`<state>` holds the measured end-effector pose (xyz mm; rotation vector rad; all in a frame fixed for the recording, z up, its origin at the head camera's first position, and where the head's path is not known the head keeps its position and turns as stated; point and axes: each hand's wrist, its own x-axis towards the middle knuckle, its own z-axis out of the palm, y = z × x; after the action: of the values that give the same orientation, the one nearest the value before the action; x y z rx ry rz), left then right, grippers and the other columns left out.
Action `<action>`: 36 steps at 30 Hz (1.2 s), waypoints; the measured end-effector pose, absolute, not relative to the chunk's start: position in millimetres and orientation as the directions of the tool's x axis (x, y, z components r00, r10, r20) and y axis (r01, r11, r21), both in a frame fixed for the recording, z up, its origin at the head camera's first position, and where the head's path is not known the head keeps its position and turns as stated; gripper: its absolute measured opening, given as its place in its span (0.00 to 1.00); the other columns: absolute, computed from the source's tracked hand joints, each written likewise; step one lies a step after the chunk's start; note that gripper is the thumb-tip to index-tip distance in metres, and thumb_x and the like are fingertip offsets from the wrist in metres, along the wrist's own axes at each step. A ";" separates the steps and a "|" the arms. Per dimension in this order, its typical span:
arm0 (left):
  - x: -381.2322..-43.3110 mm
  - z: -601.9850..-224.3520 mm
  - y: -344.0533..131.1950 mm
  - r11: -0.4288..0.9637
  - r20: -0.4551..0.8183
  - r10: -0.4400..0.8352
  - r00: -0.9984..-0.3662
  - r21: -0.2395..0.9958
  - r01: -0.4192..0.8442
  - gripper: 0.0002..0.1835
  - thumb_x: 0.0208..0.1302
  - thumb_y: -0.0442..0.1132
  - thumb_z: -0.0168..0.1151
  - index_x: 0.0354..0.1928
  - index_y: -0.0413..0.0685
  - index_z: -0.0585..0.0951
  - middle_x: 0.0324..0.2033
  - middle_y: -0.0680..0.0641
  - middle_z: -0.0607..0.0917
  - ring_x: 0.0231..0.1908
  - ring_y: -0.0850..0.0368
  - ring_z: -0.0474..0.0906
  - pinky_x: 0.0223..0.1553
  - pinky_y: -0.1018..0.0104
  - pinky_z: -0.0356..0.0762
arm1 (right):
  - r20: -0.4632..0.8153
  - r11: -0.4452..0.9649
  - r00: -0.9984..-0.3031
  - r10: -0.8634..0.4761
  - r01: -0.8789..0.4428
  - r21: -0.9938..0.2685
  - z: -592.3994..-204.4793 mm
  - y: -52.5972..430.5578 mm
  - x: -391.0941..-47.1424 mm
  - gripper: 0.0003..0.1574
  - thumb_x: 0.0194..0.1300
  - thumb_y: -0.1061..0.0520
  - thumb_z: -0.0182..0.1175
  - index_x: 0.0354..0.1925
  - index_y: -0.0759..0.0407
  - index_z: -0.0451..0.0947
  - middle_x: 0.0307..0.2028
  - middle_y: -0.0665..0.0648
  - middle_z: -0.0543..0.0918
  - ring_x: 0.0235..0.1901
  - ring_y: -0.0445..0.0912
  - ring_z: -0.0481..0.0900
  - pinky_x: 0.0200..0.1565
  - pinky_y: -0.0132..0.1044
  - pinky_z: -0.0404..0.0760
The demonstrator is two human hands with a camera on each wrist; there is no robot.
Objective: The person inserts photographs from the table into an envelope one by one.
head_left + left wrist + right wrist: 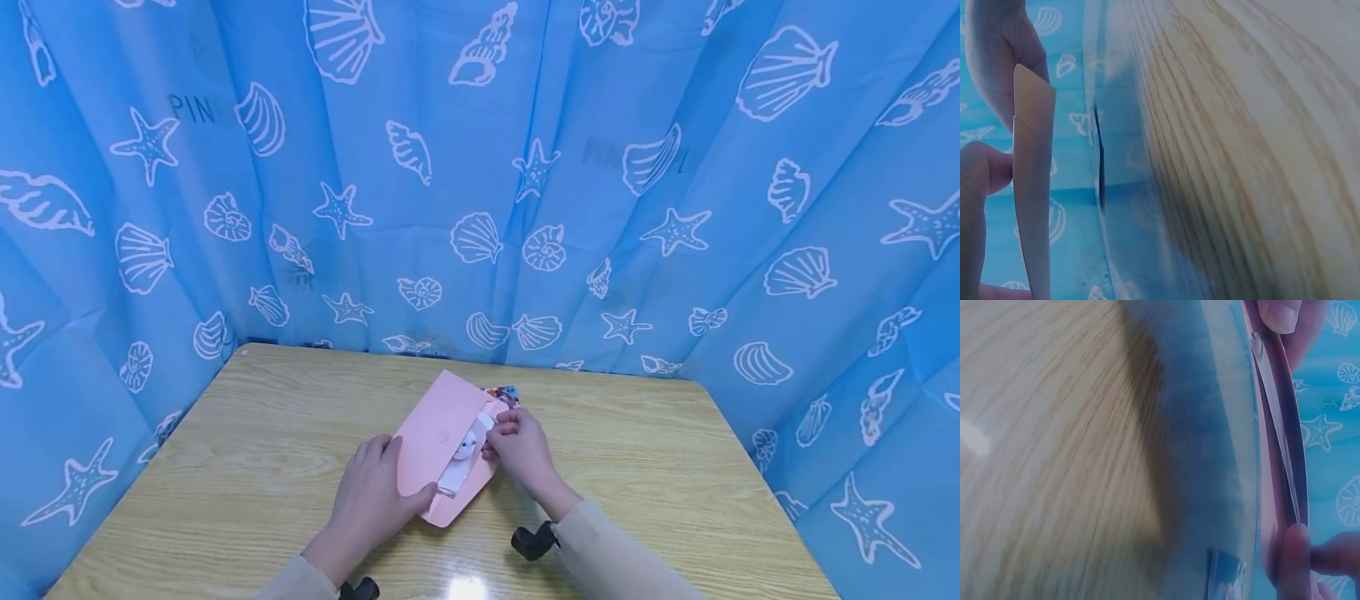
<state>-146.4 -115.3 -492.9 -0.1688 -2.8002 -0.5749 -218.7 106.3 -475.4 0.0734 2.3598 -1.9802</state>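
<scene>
A pink envelope (435,425) is held tilted above the table with its mouth open toward the right. Inside that mouth shows a white card (453,475) with a cat-like face printed on it. My left hand (372,492) grips the envelope's left side, thumb on the front near the lower corner. My right hand (522,447) is at the mouth's right side, fingers pinching the upper part of the card. In the right wrist view the card (1275,412) stands as a thin strip between the envelope's walls, one fingertip at its lower end.
A small colourful picture (504,394) lies on the wooden table (285,433) behind the envelope, partly hidden by it. A blue curtain (480,250) with white shell and starfish prints hangs around the table's back and sides. Black mounts (534,542) sit at the wrists.
</scene>
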 end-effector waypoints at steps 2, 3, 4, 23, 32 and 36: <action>-146.4 -493.4 -115.3 0.914 0.301 0.061 -0.952 0.365 0.174 0.49 0.48 0.69 0.64 0.61 0.35 0.74 0.54 0.37 0.74 0.55 0.41 0.69 0.54 0.49 0.69 | -0.083 0.167 -0.997 -0.003 0.082 -0.983 -476.8 105.8 -219.5 0.18 0.60 0.71 0.56 0.49 0.71 0.67 0.34 0.65 0.80 0.25 0.49 0.83 0.32 0.40 0.84; -146.3 -493.7 -115.3 0.914 0.307 0.062 -0.950 0.365 0.178 0.49 0.48 0.69 0.64 0.60 0.35 0.74 0.54 0.37 0.74 0.55 0.41 0.69 0.54 0.49 0.69 | -0.086 0.163 -0.996 -0.003 0.084 -0.983 -477.7 105.6 -220.0 0.18 0.60 0.71 0.56 0.50 0.72 0.67 0.34 0.65 0.79 0.25 0.49 0.83 0.32 0.40 0.84; -146.5 -494.0 -115.4 0.914 0.312 0.064 -0.948 0.363 0.181 0.49 0.48 0.69 0.64 0.60 0.35 0.74 0.54 0.37 0.74 0.55 0.41 0.69 0.54 0.49 0.69 | -0.093 0.159 -0.996 -0.001 0.091 -0.983 -478.1 105.2 -220.2 0.18 0.60 0.71 0.56 0.50 0.71 0.67 0.34 0.65 0.79 0.25 0.49 0.83 0.32 0.40 0.84; -146.9 -494.9 -112.1 0.926 0.309 0.065 -0.949 0.335 0.172 0.48 0.47 0.68 0.65 0.60 0.33 0.74 0.53 0.36 0.74 0.55 0.40 0.69 0.54 0.48 0.69 | -0.117 0.187 -0.992 -0.043 0.107 -0.977 -486.6 97.3 -210.0 0.16 0.62 0.68 0.57 0.48 0.72 0.70 0.33 0.63 0.81 0.27 0.46 0.84 0.33 0.38 0.84; -147.7 -495.1 -112.4 0.930 0.327 0.064 -0.943 0.323 0.176 0.49 0.47 0.68 0.66 0.58 0.32 0.74 0.52 0.36 0.75 0.53 0.40 0.70 0.54 0.48 0.69 | -0.117 0.158 -0.976 -0.182 0.088 -0.983 -485.2 87.4 -197.6 0.23 0.65 0.70 0.54 0.56 0.80 0.67 0.42 0.67 0.78 0.36 0.49 0.82 0.41 0.37 0.83; -148.3 -493.8 -112.4 0.932 0.316 0.049 -0.947 0.326 0.157 0.49 0.46 0.68 0.66 0.58 0.32 0.74 0.52 0.36 0.75 0.54 0.40 0.70 0.54 0.47 0.68 | -0.157 0.068 -0.962 -0.222 0.145 -0.987 -483.0 84.2 -193.6 0.25 0.65 0.71 0.52 0.59 0.82 0.64 0.46 0.69 0.77 0.41 0.50 0.81 0.46 0.39 0.81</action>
<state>-148.3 -112.4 -493.8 -0.1518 -2.7843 -0.5053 -193.6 84.2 -483.0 -0.0777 2.0817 -1.9767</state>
